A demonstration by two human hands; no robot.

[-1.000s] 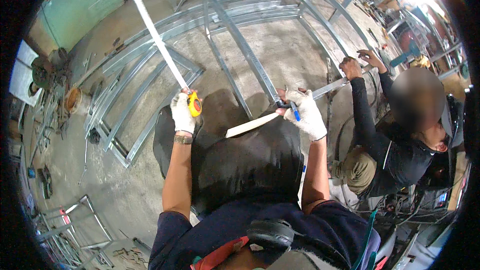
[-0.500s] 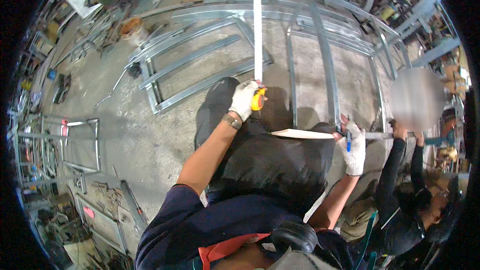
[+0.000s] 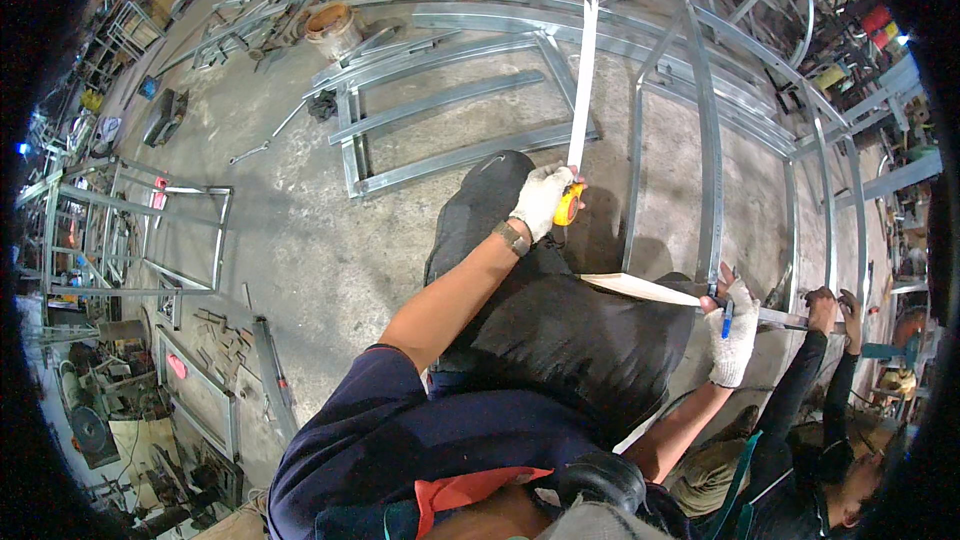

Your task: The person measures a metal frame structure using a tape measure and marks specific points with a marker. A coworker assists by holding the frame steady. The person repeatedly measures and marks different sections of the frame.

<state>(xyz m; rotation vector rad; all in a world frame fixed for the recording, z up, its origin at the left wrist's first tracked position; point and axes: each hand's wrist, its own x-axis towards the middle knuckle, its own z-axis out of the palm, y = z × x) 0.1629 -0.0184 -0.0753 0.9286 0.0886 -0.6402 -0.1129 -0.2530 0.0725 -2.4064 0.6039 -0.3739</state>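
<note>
My left hand [image 3: 543, 202], in a white glove, is closed round a yellow tape measure [image 3: 569, 205] above my knee. A long white blade [image 3: 583, 90] runs from it away from me, over the floor. My gloved right hand [image 3: 733, 332] is at the near end of a steel frame [image 3: 711, 150], with a blue marker [image 3: 727, 319] between its fingers. A pale flat strip [image 3: 640, 288] reaches from above my lap to the right fingers; whether it is part of the tape, I cannot tell.
At the right, a co-worker's hands [image 3: 835, 310] touch the frame's near bar. Other steel frames lie ahead [image 3: 450, 170] and stand at the left [image 3: 220, 240]. A rusty bucket [image 3: 333, 30] and a wrench [image 3: 250, 152] are on the concrete floor.
The whole view has shifted, so that things appear farther right and slightly lower. Both hands keep their holds. The co-worker's hands remain at the frame's bar, with fingers now more raised.
</note>
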